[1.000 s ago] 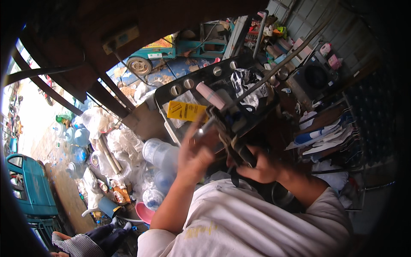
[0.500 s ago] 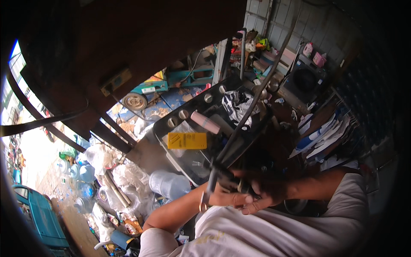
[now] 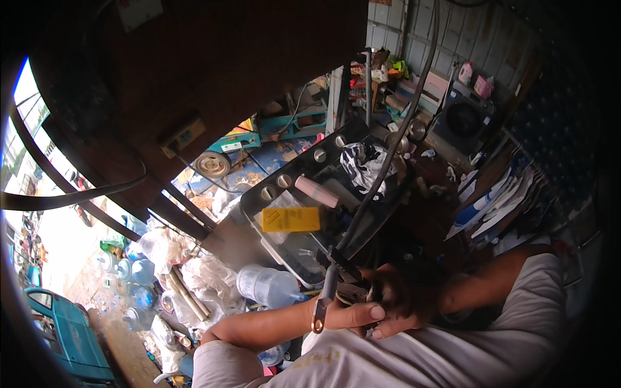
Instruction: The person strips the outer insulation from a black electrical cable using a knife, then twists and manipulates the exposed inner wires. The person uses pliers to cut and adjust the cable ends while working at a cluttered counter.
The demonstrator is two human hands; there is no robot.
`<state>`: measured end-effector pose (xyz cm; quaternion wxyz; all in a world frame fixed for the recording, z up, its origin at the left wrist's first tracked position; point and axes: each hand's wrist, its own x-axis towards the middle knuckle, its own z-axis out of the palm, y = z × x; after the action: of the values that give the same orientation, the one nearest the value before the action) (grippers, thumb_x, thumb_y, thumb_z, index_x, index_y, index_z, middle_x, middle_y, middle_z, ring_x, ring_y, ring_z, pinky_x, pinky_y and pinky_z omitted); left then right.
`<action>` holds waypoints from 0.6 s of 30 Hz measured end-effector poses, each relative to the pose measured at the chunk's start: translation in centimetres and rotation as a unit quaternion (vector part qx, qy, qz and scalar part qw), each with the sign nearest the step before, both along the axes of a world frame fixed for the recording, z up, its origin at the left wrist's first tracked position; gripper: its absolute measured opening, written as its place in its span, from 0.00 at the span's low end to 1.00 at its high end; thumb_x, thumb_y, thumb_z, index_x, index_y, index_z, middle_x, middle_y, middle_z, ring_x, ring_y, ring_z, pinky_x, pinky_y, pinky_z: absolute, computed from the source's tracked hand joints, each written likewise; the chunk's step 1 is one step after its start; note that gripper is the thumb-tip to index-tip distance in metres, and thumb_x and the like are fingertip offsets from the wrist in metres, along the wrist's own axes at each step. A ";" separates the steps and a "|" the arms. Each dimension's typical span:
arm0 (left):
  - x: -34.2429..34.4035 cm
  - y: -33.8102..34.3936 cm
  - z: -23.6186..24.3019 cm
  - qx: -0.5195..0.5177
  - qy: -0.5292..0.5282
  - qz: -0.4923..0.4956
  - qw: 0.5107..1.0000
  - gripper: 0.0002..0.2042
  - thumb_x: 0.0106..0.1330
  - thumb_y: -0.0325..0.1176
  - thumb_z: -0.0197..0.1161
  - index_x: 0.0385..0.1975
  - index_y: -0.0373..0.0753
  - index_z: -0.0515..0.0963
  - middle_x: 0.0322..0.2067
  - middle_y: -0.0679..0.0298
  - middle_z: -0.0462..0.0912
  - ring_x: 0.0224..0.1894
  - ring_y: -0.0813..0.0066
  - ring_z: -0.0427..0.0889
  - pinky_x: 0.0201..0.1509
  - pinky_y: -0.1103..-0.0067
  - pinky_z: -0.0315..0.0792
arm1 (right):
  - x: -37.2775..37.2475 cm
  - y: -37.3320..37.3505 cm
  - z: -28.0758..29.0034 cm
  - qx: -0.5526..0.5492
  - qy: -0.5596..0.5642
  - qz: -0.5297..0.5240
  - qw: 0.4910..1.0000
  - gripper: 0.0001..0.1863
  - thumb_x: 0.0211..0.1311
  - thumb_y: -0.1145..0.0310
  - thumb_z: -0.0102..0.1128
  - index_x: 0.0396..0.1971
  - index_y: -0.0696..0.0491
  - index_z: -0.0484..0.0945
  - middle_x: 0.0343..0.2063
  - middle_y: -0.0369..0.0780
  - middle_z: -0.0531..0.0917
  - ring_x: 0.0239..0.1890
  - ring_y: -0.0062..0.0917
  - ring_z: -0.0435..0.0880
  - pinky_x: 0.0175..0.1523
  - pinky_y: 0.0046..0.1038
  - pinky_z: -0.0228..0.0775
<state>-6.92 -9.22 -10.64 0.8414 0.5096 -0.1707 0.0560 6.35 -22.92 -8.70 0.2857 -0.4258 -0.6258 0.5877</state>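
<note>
My left hand (image 3: pixel 352 315) and my right hand (image 3: pixel 396 299) are together close in front of my shirt, fingers curled in. Out of the left hand, toward the upper left, sticks a black tool-like object (image 3: pixel 348 269); its kind cannot be told. My left thumb lies across the front, its tip near my right fingers. The right hand is in shadow and partly blurred, and what it grips is hidden. A dark cable (image 3: pixel 388 158) hangs from above past the hands. Its grey sleeve (image 3: pixel 330 282) ends in a copper-coloured lug (image 3: pixel 317 315) by my left wrist.
Beyond the hands stands a black glass-topped stove (image 3: pixel 255 210) bearing a yellow box (image 3: pixel 291 219), a pink cylinder (image 3: pixel 317 191) and a black-and-white cloth (image 3: pixel 364 167). A large clear water bottle (image 3: pixel 266 285) lies to the left among plastic bags (image 3: pixel 213 281). A dark panel (image 3: pixel 259 58) overhangs.
The whole view has shifted a little, so the stove and bottle appear farther right and lower. My hands stay together; the left thumb shows more plainly, and the right hand has shifted slightly.
</note>
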 end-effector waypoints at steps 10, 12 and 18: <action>-0.9 -0.3 0.9 0.000 0.049 0.006 0.999 0.10 0.61 0.34 0.57 0.26 0.32 0.73 0.28 0.52 0.77 0.35 0.60 0.74 0.42 0.68 0.66 | -1.4 -0.7 -0.8 0.002 0.092 -0.062 0.994 0.37 0.59 0.78 0.54 0.65 0.56 0.46 0.43 0.39 0.68 0.48 0.24 0.69 0.56 0.31 0.62; -0.8 -0.3 1.0 0.004 0.050 0.011 0.999 0.10 0.61 0.34 0.57 0.26 0.32 0.73 0.28 0.53 0.77 0.34 0.60 0.74 0.42 0.68 0.66 | -1.1 -0.4 -1.2 0.000 0.098 -0.044 0.994 0.35 0.58 0.79 0.54 0.64 0.56 0.48 0.43 0.39 0.68 0.49 0.24 0.69 0.56 0.31 0.62; -0.2 -0.9 1.9 0.001 0.018 -0.012 1.000 0.09 0.59 0.34 0.57 0.26 0.33 0.73 0.28 0.54 0.77 0.34 0.59 0.74 0.42 0.68 0.66 | -2.2 -1.9 -1.1 0.019 0.115 -0.120 0.986 0.45 0.57 0.76 0.57 0.68 0.55 0.37 0.46 0.41 0.69 0.51 0.26 0.68 0.58 0.32 0.61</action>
<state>-7.09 -10.10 -8.77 0.8444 0.5095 -0.1616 0.0360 4.17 -24.84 -9.76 0.4322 -0.4224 -0.5441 0.5820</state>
